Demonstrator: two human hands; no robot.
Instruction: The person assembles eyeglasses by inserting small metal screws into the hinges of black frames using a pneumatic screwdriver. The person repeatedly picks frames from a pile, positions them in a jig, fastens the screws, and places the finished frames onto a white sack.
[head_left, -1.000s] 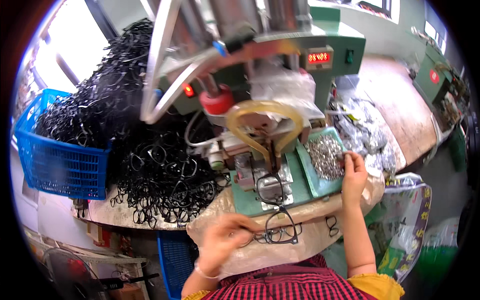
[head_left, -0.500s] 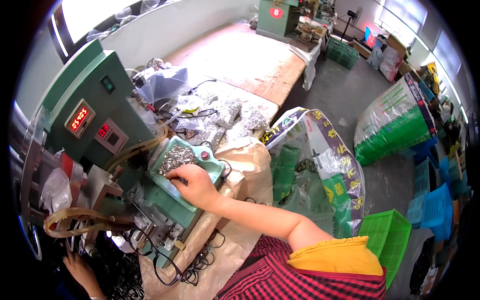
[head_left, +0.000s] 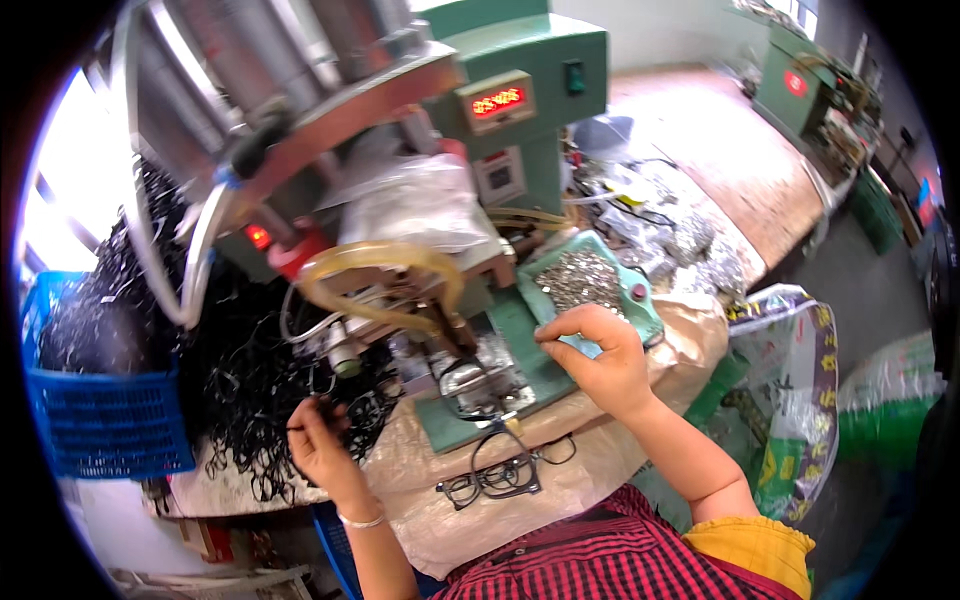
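My right hand [head_left: 603, 362] hovers at the near edge of a pale green tray [head_left: 648, 318] heaped with small shiny metal parts [head_left: 577, 283]. Its thumb and forefinger are pinched; anything between them is too small to make out. My left hand [head_left: 322, 450] is at the near right side of a heap of black spectacle parts [head_left: 235, 400], fingers curled together. Something dark shows at its fingertips, too blurred to name. Between my hands stands a green press [head_left: 575, 130], with a metal fixture [head_left: 490, 380] on its base. Black spectacle frames [head_left: 507, 475] hang or lie at the base's front edge.
A blue basket [head_left: 110, 420] of black parts stands at far left. Metal cylinders [head_left: 300, 60] and a yellowish hose [head_left: 385, 258] overhang the work area. Brown paper [head_left: 600, 465] covers the table front. An open woven sack [head_left: 800, 400] stands at right. Bagged metal parts [head_left: 690, 240] lie behind the tray.
The view has swung left. My right hand has drawn back from the metal parts to the tray's near edge. My left hand, low at the left before, now shows fully beside the black heap.
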